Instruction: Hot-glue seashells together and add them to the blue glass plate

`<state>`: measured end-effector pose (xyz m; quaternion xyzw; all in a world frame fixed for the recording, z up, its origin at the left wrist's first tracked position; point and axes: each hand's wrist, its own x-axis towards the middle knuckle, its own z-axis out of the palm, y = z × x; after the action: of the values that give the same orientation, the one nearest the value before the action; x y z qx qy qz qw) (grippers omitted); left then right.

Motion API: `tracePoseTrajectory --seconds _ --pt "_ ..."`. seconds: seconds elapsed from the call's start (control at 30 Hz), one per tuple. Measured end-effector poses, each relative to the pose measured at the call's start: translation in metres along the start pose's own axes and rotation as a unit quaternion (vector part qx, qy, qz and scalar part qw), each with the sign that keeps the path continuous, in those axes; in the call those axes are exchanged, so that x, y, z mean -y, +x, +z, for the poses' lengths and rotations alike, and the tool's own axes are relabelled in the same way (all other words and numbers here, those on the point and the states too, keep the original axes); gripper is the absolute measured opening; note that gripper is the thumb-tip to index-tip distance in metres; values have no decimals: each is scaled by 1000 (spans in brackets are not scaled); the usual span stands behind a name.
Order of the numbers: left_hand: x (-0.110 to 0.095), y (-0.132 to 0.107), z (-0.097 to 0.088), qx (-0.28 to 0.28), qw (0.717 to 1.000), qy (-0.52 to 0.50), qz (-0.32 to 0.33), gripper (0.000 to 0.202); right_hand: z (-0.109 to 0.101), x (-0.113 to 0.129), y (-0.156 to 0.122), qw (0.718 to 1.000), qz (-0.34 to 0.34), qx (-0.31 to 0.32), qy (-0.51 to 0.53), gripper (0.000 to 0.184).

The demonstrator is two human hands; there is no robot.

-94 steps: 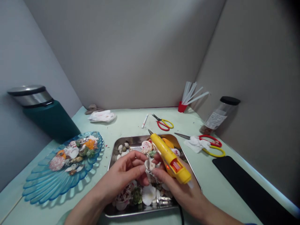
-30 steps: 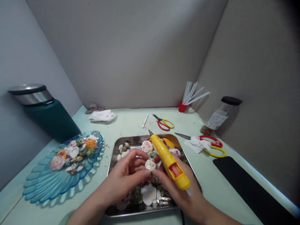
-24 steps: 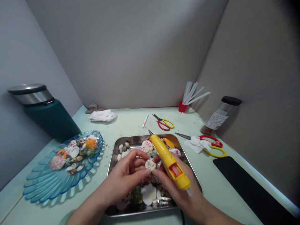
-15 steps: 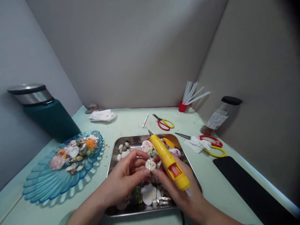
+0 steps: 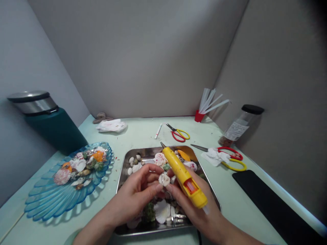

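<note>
Between the fingertips of both hands sits a small whitish shell (image 5: 164, 179), held above the metal tray. My left hand (image 5: 139, 189) is closed, with its thumb and fingers on the shell's left side. In my right hand (image 5: 196, 200) is a yellow hot glue gun (image 5: 180, 170), its nozzle pointing up and away and a clear glue stick out of its back end. The right fingertips also touch the shell; some fingers are hidden behind the gun. Below lies the metal tray (image 5: 145, 232) with white shells, small stones and a large white scallop shell (image 5: 162, 211).
At left are a blue shell-shaped dish (image 5: 48, 200) of shells and a green bottle (image 5: 56, 131). Behind the tray lie a marker (image 5: 158, 131) and scissors (image 5: 178, 133). Rightward are larger scissors (image 5: 233, 164), crumpled tissue (image 5: 216, 156), a jar (image 5: 237, 127), a red cup (image 5: 199, 116) of glue sticks and a black mat (image 5: 270, 204).
Hardly anything differs. The glue gun has tipped very slightly, and both hands still hold the shell at the same spot.
</note>
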<state>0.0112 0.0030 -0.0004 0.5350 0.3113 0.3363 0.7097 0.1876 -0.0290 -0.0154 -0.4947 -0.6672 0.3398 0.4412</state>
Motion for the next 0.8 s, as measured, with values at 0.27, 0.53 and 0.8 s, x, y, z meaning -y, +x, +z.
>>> tracePoseTrajectory --seconds 0.27,0.53,0.8 --pt "0 1 -1 6 1000 -5 3 17 -2 0 -1 1000 -1 -1 -2 15" --pt "0 -1 -1 11 1000 7 3 15 -1 0 0 1000 -8 0 10 14" --pt "-1 1 0 13 1000 -4 4 17 -2 0 -1 1000 -12 1 6 17"
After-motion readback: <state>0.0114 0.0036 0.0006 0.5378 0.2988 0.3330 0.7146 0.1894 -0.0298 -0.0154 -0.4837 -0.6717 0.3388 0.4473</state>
